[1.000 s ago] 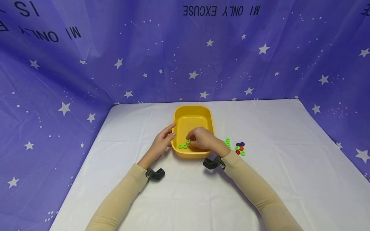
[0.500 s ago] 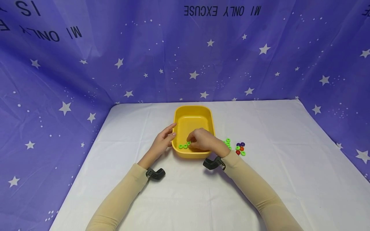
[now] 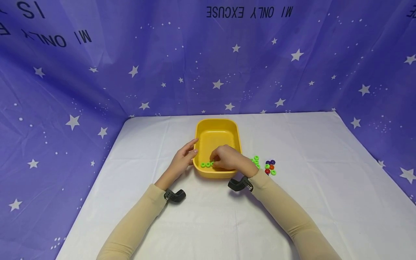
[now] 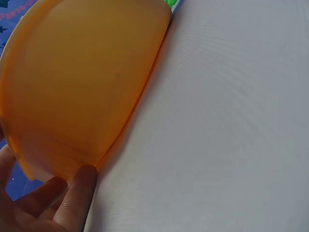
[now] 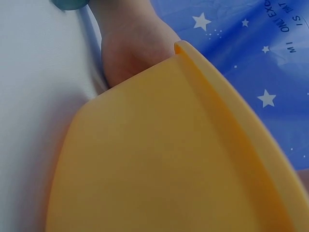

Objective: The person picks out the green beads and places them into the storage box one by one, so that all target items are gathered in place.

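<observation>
A yellow rectangular bin stands in the middle of the white table. At its left side, my left hand touches the wall with fairly straight fingers, two fingertips lying over the rim. The left wrist view shows more fingertips against the outer wall near the base. My right hand reaches into the bin, its fingers curled down around a green ring-shaped bead, mostly hidden by them. Left of it, two more green beads lie in a row along the near end. The right wrist view shows mainly the bin's wall.
Right of the bin, several green beads lie on the table, partly behind my right wrist. Beside them is a small group of purple, red, orange and green beads. A purple star-patterned cloth hangs behind and along the sides.
My right hand has shifted slightly down and to the right, bringing its green bead toward the near end, in line with the other two. The left hand and the bin have stayed put.
</observation>
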Demonstrator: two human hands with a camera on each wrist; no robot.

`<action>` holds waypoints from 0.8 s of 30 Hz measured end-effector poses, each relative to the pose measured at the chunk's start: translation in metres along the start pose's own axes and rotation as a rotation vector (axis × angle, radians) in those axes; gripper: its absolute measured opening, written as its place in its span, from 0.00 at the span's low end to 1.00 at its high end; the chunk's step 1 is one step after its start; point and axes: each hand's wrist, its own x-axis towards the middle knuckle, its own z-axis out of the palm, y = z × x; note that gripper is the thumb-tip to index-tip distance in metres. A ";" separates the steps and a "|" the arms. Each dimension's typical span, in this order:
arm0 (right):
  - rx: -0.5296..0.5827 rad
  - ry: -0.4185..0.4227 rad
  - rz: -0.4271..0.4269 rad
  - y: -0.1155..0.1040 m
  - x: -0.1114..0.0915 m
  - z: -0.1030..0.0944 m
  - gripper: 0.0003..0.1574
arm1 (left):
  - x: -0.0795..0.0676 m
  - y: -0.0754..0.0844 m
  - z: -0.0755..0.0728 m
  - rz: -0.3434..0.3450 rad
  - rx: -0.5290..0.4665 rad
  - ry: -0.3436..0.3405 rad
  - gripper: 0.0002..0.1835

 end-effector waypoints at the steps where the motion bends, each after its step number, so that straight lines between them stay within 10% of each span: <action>1: -0.001 0.002 -0.001 0.000 0.000 0.000 0.08 | 0.000 0.001 0.000 -0.005 0.000 -0.003 0.30; 24: 0.016 0.029 -0.005 0.000 0.000 -0.001 0.11 | -0.002 0.001 -0.001 0.002 0.006 -0.001 0.30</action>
